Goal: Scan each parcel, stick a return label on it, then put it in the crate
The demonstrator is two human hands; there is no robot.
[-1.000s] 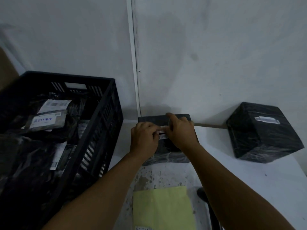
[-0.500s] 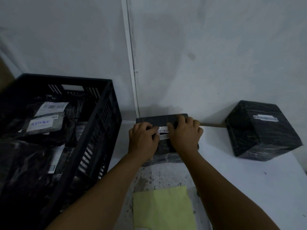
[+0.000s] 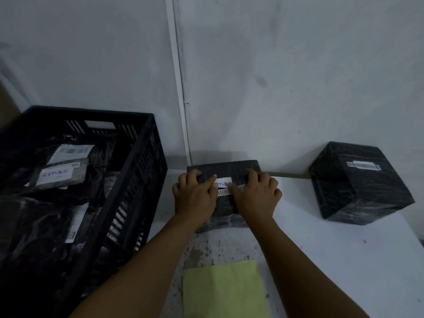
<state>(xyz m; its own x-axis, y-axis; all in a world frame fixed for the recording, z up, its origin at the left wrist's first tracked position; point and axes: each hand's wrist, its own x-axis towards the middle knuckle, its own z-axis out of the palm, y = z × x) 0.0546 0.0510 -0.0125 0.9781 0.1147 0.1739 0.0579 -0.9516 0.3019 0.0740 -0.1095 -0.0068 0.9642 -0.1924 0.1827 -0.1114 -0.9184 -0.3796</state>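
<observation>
A black wrapped parcel (image 3: pixel 226 169) lies on the white table against the wall. On its top sit a white return label (image 3: pixel 223 182) with blue writing and a barcode strip (image 3: pixel 226 192) just below it. My left hand (image 3: pixel 195 198) rests on the parcel's left part, its thumb pressing the label's left end. My right hand (image 3: pixel 255 197) lies on the right part, its thumb pressing the label's right end, fingers spread over the top. A second black parcel (image 3: pixel 358 187) with a barcode stands to the right. The black crate (image 3: pixel 137 171) on the left holds several labelled parcels.
A pale yellow sheet (image 3: pixel 224 290) lies on the table's near side below my arms. The white table (image 3: pixel 344 260) shows worn, speckled patches near the sheet. A grey wall with a vertical white strip (image 3: pixel 177 88) closes the back.
My hands have slid apart over the label, uncovering more of its writing. My right hand's fingers have spread flatter on the parcel top. The parcel stays in place.
</observation>
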